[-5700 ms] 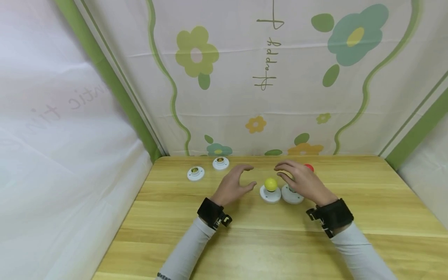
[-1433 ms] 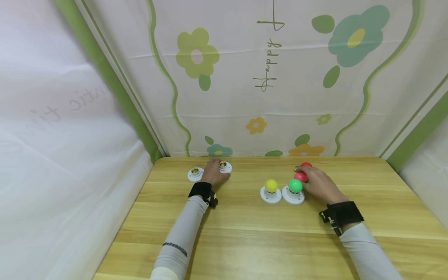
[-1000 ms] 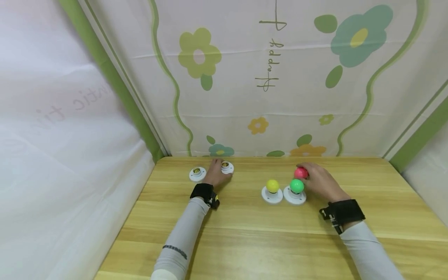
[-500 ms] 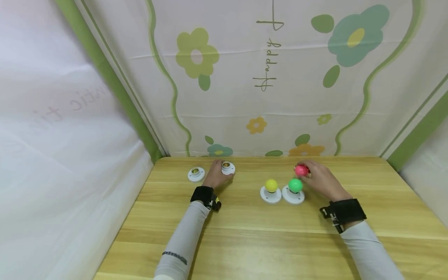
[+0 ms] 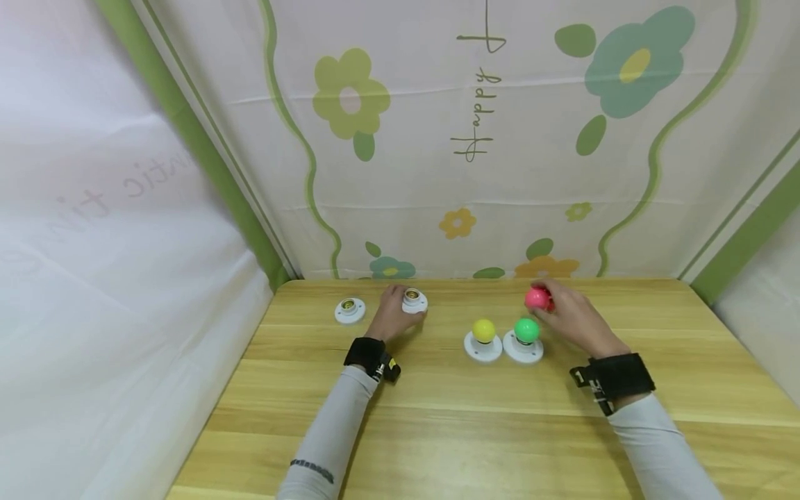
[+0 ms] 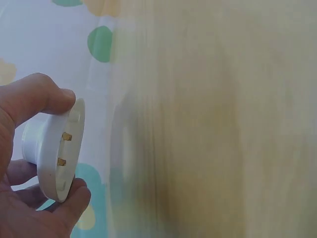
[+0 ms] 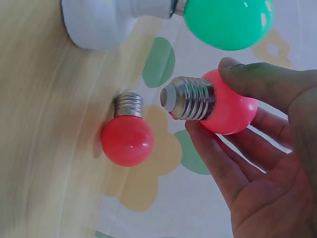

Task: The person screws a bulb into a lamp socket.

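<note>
My left hand (image 5: pixel 392 316) grips a white lamp socket (image 5: pixel 414 301) by its round base. In the left wrist view the underside of that lamp socket (image 6: pixel 67 148), with brass contacts, shows clear of the table. My right hand (image 5: pixel 578 319) holds a pinkish-red light bulb (image 7: pixel 230 106) between thumb and fingers, its metal screw end bare and off the table. Below it a second red bulb (image 7: pixel 127 141) lies on the wood. Close to the right hand, a green bulb (image 5: pixel 526 330) stands in a white socket (image 5: pixel 523 352).
Beside the green bulb, a yellow bulb (image 5: pixel 484 330) stands in another white socket (image 5: pixel 482 352). A bulbless socket (image 5: pixel 350 311) sits at the table's back left. Flower-printed fabric (image 5: pixel 400 173) rises behind the wooden table (image 5: pixel 450 437).
A green bulb now stands in the right socket. The left hand has taken hold of the back socket and moved it rightward. The right hand has picked up a red bulb and raised it slightly.
</note>
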Tool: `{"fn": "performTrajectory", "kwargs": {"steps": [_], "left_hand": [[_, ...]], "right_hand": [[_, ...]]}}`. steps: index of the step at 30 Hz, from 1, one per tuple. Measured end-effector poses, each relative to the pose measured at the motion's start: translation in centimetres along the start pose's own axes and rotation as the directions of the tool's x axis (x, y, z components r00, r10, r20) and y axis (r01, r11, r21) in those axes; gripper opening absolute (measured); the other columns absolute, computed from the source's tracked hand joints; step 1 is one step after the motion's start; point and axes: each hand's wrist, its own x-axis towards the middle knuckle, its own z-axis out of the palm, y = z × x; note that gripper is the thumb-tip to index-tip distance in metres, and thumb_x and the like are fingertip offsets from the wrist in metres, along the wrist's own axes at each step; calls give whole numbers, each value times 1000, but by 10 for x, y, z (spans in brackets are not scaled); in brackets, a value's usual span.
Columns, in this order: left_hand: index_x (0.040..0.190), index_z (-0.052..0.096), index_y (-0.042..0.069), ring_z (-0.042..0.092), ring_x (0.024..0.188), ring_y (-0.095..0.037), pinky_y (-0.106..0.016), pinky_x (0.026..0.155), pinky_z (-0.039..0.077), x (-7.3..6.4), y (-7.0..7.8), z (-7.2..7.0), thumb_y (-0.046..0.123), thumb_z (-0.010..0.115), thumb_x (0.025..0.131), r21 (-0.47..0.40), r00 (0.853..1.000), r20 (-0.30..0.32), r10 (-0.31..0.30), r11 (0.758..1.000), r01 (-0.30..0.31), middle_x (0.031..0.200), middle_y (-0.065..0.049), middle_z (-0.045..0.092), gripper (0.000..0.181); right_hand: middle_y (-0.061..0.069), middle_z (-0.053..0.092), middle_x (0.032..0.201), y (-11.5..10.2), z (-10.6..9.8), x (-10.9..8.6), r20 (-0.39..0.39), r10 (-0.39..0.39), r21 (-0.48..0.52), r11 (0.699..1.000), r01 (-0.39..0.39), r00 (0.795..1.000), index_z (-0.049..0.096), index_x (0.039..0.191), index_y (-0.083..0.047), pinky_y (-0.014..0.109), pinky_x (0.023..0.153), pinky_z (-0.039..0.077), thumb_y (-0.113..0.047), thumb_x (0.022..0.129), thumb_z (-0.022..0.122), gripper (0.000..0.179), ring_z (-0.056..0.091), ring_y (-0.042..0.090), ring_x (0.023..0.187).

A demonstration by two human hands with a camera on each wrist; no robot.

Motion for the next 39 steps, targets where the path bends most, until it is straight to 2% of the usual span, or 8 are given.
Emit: {"fn": "performTrajectory", "kwargs": {"steps": [7,11,16,23,27,39], "left_hand": [[145,55,-4,52,135,-41,-55,115,49,-5,7,6,23,86,89,-36,999,6,40,999,-40,150,-25,51,69],[145,55,-3,51,135,-40,-54,114,50,-8,11,9,22,86,89,-42,999,8,39,998,-39,146,-22,56,68],[145,56,-1,50,135,-38,-53,114,50,-11,15,13,24,86,89,-58,999,2,37,998,-37,149,-22,52,69],[147,55,-1,55,132,-36,-52,115,50,-14,22,15,24,86,88,-77,998,5,55,996,-55,151,-21,49,70],[147,55,0,55,133,-35,-51,115,50,-16,27,16,24,86,89,-82,997,16,69,994,-67,151,-19,50,70],[148,55,2,53,136,-34,-51,115,50,-20,39,21,22,85,91,-102,992,42,117,988,-112,149,-17,53,67]], "right_hand": [[32,63,140,-2,-1,-4,-32,-53,-37,998,52,998,64,142,-3,65,95,59,-12,95,81,50,65,53,123],[33,59,144,-6,-3,-5,-24,-41,-18,999,41,999,65,141,-3,67,96,58,-12,95,81,49,63,55,125],[35,53,151,-11,-6,-3,-18,-32,-2,999,32,999,63,143,-3,68,99,56,-9,95,80,51,60,56,129],[25,63,138,-17,-8,-1,-73,-92,-14,996,91,993,63,139,-2,61,91,62,-4,92,81,50,68,45,115],[23,66,132,-21,-9,-1,-96,-107,-16,994,106,990,63,137,-1,61,91,61,-5,92,82,50,69,43,113],[17,70,123,-38,-11,3,-94,-135,25,990,138,986,62,139,0,53,83,64,-4,91,83,53,71,33,100]]}}
